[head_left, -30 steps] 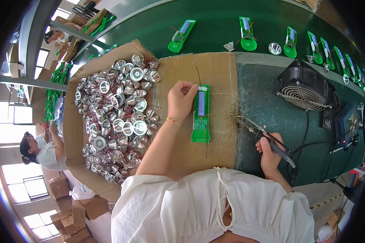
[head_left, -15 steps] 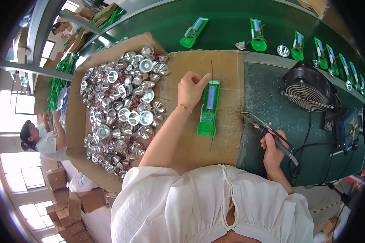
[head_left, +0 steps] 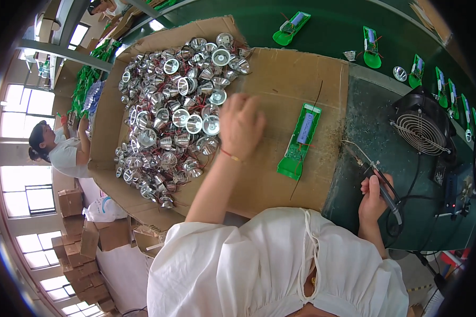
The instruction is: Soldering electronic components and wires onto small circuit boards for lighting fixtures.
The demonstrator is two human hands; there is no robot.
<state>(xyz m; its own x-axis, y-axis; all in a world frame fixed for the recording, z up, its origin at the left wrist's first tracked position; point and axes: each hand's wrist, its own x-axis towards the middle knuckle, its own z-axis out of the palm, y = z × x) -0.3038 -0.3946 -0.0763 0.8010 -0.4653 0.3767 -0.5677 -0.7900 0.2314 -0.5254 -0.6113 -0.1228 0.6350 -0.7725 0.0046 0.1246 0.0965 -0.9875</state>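
My left hand (head_left: pixel 241 127), smeared by motion, hovers at the right edge of the heap of silvery reflector cups (head_left: pixel 181 117); its fingers are too blurred to read. In my right hand (head_left: pixel 374 198) is a soldering iron (head_left: pixel 384 194), its bent tip pointing up and left. Between the hands, a green plastic housing (head_left: pixel 291 168) lies on a cardboard sheet (head_left: pixel 280 79). It holds a blue-violet cylindrical cell (head_left: pixel 305 128) and a small circuit board, with red wires at its side. A thin dark wire sticks out beyond each end of the housing.
A cardboard box (head_left: pixel 107 119) holds the cups on the left. Black fan (head_left: pixel 423 127) and a station with a red light (head_left: pixel 453 198) stand at right, cables trailing between. Several green housings (head_left: pixel 372 47) line the far belt. A co-worker (head_left: pixel 58 148) is beyond the box.
My left hand has left the top of the green housing and moved left to the cups. The whole view has shifted; the right hand still holds the soldering iron.
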